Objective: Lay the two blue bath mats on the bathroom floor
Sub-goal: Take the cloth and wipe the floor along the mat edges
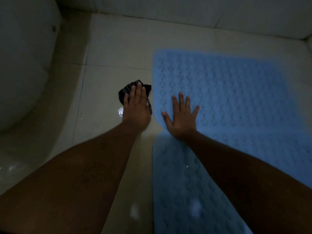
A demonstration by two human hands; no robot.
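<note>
A light blue bath mat [236, 92] with a bumpy, perforated surface lies flat on the tiled floor [114, 53] at the right. A second blue mat [182, 191] lies nearer to me and meets the first one's near edge under my right forearm. My right hand [182, 119] rests flat with its fingers spread on the far mat's near left corner. My left hand [136, 108] presses palm-down on a dark striped cloth [124, 92] lying on the bare floor just left of the mat.
The room is dim. A white toilet bowl [22, 65] curves along the left side. A tiled wall [185, 9] runs across the top, close behind the far mat. Wet glints show on the floor near my left wrist.
</note>
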